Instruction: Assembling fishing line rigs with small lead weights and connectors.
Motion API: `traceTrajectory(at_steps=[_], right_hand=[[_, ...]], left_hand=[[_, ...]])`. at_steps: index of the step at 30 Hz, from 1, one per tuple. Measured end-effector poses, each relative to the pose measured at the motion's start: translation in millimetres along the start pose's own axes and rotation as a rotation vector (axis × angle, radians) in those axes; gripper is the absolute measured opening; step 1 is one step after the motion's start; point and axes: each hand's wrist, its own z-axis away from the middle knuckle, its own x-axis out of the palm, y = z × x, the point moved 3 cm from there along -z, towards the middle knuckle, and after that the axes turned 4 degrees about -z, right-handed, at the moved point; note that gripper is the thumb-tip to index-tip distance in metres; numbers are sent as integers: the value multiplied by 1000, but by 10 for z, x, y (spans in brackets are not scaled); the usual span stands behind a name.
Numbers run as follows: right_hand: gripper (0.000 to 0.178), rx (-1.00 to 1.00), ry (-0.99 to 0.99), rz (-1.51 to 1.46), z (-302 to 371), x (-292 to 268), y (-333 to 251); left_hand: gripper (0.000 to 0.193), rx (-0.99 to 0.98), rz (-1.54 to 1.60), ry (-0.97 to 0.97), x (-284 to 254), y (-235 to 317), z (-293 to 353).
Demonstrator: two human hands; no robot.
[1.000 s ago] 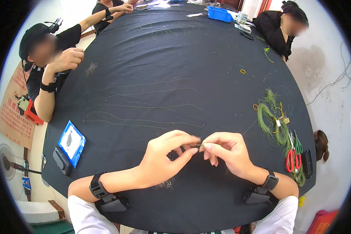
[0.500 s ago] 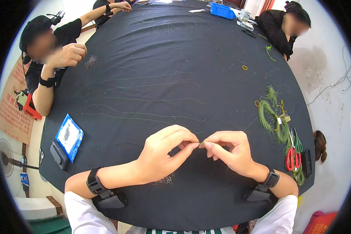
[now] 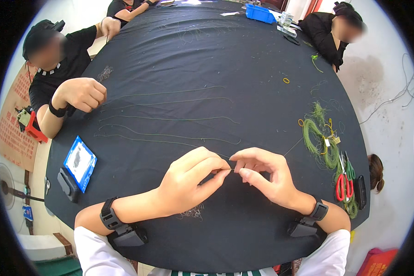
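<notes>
Black cloth (image 3: 262,115) backs a hair-thin, greenish strand (image 3: 232,169) between the hands (image 3: 186,179).

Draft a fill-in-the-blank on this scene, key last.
The person's left hand pinches a thin greenish strand between forefinger and ____.
Beside the red-handled metal scissors lies another pair with ____ handles.
The flat blue-and-white packet lies on the picture's ____ side.
On the black cloth-covered table, the rectangular plastic bin is coloured ____.
Key: thumb; green; left; blue.

This looks like a small handwork workshop: co-workers (image 3: 69,64), shared cloth-covered table (image 3: 262,115), scissors (image 3: 343,174), bundled green strands (image 3: 308,137).
</notes>
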Motion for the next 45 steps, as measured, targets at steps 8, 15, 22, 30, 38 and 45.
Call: traceTrajectory(at_steps=[8, 15, 22, 30, 38, 45], right_hand=[[11, -6, -70, 23, 18, 30, -11], [10, 27, -87, 50, 20, 20, -42], [10, 28, -80, -30, 9, 46, -6], [9, 60, -47, -85, 10, 26, 0], [8, 24, -45, -40, 16, 18, 8], [8, 41, -55, -44, 17, 44, -7]], left_hand=[[14, -35, 34, 6, 10, -2, 12], [15, -75, 61, -11, 11, 12, 11], [15, -10, 16, -20, 3, 17, 10], [15, -82, 59, -21, 9, 21, 4], [16, -86, 59, -23, 7, 23, 7], [16, -51, 55, -35, 13, 16, 5]])
